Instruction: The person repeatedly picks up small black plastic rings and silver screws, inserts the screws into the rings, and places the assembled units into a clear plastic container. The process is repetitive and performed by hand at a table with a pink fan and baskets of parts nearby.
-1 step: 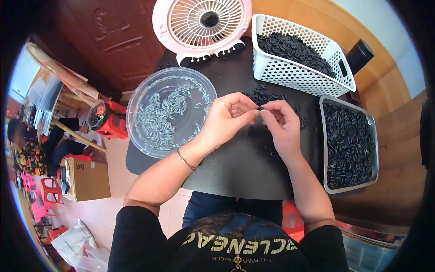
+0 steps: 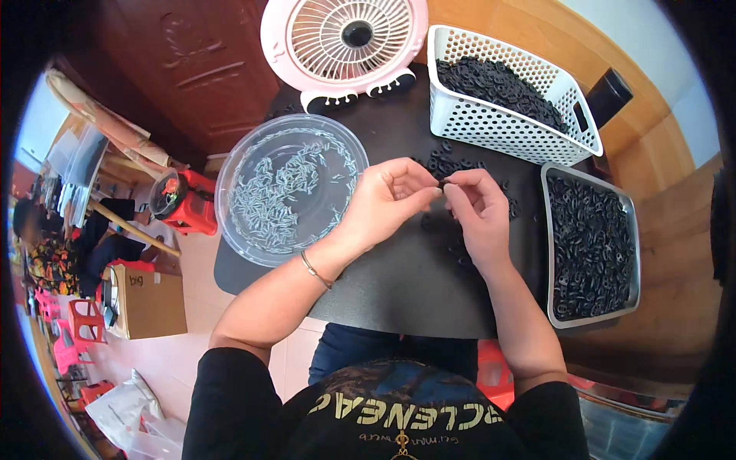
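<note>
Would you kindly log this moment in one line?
left hand: pinching dark part | right hand: likewise | around: clear tub, white basket, grey tray

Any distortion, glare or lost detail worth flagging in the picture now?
Head view: corners go black, and the wood panel curves with the fisheye; head view: pale sheen on the black table's near side; head view: the pinched dark piece is too small to make out.

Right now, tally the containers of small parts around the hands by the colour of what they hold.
Black pieces: 2 (white basket, metal tray)
Silvery pieces: 1 (clear round tub)
Total: 3 containers
</note>
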The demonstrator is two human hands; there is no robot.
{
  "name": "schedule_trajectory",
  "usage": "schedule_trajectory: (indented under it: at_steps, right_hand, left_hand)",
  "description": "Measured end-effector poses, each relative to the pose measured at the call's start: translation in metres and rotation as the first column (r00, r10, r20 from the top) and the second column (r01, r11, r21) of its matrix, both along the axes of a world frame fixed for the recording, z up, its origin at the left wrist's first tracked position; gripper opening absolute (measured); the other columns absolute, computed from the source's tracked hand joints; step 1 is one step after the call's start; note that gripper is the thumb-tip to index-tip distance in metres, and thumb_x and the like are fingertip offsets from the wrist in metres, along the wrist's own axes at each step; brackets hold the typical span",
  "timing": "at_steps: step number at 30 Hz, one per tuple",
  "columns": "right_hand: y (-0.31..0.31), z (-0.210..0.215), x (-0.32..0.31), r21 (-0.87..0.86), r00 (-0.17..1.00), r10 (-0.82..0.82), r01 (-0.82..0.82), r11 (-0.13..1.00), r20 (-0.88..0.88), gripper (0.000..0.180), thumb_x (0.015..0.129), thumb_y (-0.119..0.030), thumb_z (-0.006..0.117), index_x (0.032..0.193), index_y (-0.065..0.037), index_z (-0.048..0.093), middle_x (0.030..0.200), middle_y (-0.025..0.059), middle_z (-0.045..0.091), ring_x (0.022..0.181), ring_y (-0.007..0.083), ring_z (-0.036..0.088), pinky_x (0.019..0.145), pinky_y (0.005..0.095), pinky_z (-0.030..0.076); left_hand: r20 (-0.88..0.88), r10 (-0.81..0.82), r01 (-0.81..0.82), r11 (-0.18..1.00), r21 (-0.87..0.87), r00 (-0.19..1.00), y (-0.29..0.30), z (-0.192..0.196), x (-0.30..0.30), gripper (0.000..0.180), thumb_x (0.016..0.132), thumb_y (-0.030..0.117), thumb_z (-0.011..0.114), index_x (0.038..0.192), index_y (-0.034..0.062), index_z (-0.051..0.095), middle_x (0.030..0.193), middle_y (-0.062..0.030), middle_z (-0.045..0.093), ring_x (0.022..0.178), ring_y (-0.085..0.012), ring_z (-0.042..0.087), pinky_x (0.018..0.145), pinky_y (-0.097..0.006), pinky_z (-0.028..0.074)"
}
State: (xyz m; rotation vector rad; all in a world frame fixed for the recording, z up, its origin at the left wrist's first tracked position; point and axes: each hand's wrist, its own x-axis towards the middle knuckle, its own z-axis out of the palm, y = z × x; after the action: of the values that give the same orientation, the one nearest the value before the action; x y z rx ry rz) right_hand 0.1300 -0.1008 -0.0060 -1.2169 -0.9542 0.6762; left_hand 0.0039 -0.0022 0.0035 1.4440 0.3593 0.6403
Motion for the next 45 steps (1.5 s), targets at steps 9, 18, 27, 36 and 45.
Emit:
schedule_trajectory:
  at_steps: [9, 18, 27, 36, 45]
  right_hand:
    - [0.001, 0.002, 0.009, 0.056, 0.996, -0.081, 0.083, 0.995, -0.029, 0.004, 0.082, -0.002, 0.053, 0.083, -0.002, 0.049, 0.092, 0.0112, 0.061, 0.077, 0.0119, 0.061, 0.065, 0.0209, 0.048]
    - [0.004, -0.005, 0.016, 0.117, 0.986, -0.157, 0.149, 0.982, 0.055, 0.006, 0.081, -0.002, 0.054, 0.082, -0.001, 0.047, 0.087, 0.0130, 0.062, 0.073, 0.0135, 0.062, 0.062, 0.0219, 0.049]
    - [0.003, -0.011, 0.021, 0.137, 0.985, -0.171, 0.169, 0.976, 0.003, 0.013, 0.083, -0.007, 0.052, 0.094, -0.001, 0.054, 0.078, 0.0034, 0.057, 0.062, 0.0053, 0.051, 0.055, 0.0180, 0.043]
    - [0.005, -0.013, 0.015, 0.156, 0.978, -0.179, 0.161, 0.975, 0.111, 0.017, 0.083, -0.005, 0.053, 0.099, 0.001, 0.058, 0.089, 0.0036, 0.053, 0.068, 0.0062, 0.055, 0.059, 0.0180, 0.045]
    - [-0.003, 0.001, 0.008, 0.118, 0.935, -0.180, 0.151, 0.981, 0.304, 0.013, 0.082, 0.000, 0.053, 0.094, 0.000, 0.058, 0.091, 0.0055, 0.054, 0.076, 0.0112, 0.060, 0.065, 0.0207, 0.048]
  left_hand:
    - [-0.037, 0.111, -0.095, 0.950, 0.297, 0.993, 0.002, -0.009, 0.001, 0.007, 0.081, 0.004, 0.058, 0.087, 0.0015, 0.057, 0.060, 0.0073, 0.046, 0.053, 0.0020, 0.038, 0.048, -0.015, 0.031]
    - [0.097, 0.204, -0.224, 0.931, 0.288, 0.974, 0.001, 0.020, -0.014, 0.012, 0.087, 0.011, 0.051, 0.093, 0.0010, 0.055, 0.051, 0.0059, 0.045, 0.046, -0.0001, 0.038, 0.044, -0.016, 0.031]
    - [0.174, 0.510, -0.537, 0.764, 0.357, 0.842, -0.008, 0.031, -0.100, 0.008, 0.087, 0.006, 0.051, 0.090, 0.0019, 0.057, 0.054, 0.0125, 0.038, 0.046, 0.0043, 0.026, 0.042, -0.015, 0.016]
    - [-0.089, 0.522, -0.192, 0.459, 0.867, 0.848, 0.020, 0.027, -0.124, 0.011, 0.074, 0.007, 0.062, 0.083, 0.0019, 0.060, 0.062, -0.0056, 0.049, 0.055, -0.0130, 0.049, 0.052, -0.026, 0.040]
    - [-0.197, 0.291, 0.112, 0.284, 0.952, 0.936, 0.035, 0.024, -0.054, 0.020, 0.072, 0.011, 0.062, 0.090, 0.0027, 0.058, 0.082, -0.0119, 0.054, 0.083, -0.0286, 0.054, 0.073, -0.036, 0.044]
